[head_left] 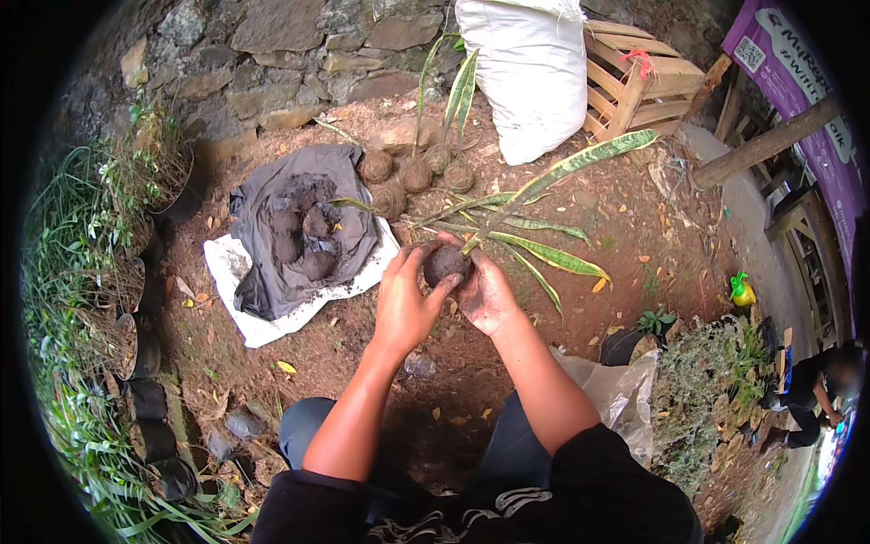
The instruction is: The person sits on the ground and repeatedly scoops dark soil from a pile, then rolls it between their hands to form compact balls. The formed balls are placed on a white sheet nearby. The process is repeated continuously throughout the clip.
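Observation:
Both hands hold one dark ball of soil, with a long variegated snake plant leaf rising from its right side. My left hand cups the ball from the left, its thumb across the front. My right hand supports it from the right; its palm and fingers are soiled. Ahead, several fibre-wrapped balls sit on the ground, some with upright leaves. Loose snake plant leaves lie beyond my right hand. On the left, a dark plastic sheet over a white sack bears several soil balls.
A full white sack and a wooden crate stand ahead near a stone wall. Potted plants line the left. At right are clear plastic, a yellow-green spray bottle and a person farther off.

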`<state>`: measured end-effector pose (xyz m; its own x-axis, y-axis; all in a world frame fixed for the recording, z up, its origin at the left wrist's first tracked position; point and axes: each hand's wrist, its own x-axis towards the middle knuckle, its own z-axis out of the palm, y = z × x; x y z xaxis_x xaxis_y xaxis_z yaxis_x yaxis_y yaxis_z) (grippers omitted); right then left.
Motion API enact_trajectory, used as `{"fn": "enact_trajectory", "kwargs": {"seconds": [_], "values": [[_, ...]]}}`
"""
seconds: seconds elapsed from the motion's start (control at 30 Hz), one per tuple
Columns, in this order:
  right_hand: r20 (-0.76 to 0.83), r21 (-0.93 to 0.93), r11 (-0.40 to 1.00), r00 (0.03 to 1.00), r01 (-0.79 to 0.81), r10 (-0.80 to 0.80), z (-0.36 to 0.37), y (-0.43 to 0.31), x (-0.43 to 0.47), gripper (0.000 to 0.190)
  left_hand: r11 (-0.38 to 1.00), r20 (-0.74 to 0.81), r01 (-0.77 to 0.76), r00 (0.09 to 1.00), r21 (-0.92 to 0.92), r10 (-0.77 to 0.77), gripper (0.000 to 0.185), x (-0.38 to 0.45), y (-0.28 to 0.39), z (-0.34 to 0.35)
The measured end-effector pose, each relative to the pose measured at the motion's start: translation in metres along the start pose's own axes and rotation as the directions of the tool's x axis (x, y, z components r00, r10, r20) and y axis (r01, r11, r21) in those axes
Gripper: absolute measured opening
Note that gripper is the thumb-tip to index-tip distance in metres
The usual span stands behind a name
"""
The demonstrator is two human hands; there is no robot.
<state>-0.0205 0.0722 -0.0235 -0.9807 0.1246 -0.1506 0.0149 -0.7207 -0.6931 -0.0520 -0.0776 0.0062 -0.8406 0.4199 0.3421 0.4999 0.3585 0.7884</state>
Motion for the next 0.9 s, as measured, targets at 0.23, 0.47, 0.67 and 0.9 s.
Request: {"fn": "enact_trajectory", "kwargs": {"seconds": [0.23, 0.47, 0.67, 0.9], "values": [[0.038, 0.172, 0.985, 0.999, -0.023, 0.017, -0.01, 0.001, 0.003, 0.05, 0.998, -0.014, -0.034, 0.999, -0.046, 0.033, 0.049, -0.004, 0.004, 0.013], [-0.011, 0.158, 0.984, 0.997, -0.076, 0.079, -0.015, 0.003, 0.006, 0.053, 0.983, -0.053, -0.168, 0.985, -0.07, 0.165, 0.05, -0.005, 0.007, 0.016], [-0.111, 0.048, 0.999, 0.993, -0.026, 0.031, -0.014, 0.004, 0.006, 0.043, 0.994, -0.008, -0.061, 0.998, -0.089, 0.06, 0.046, -0.004, 0.008, 0.011], [-0.161, 0.039, 0.999, 0.987, -0.003, 0.009, -0.015, 0.01, 0.01, 0.031, 0.99, 0.012, -0.062, 0.998, -0.131, 0.064, 0.043, -0.002, 0.001, 0.012]]}}
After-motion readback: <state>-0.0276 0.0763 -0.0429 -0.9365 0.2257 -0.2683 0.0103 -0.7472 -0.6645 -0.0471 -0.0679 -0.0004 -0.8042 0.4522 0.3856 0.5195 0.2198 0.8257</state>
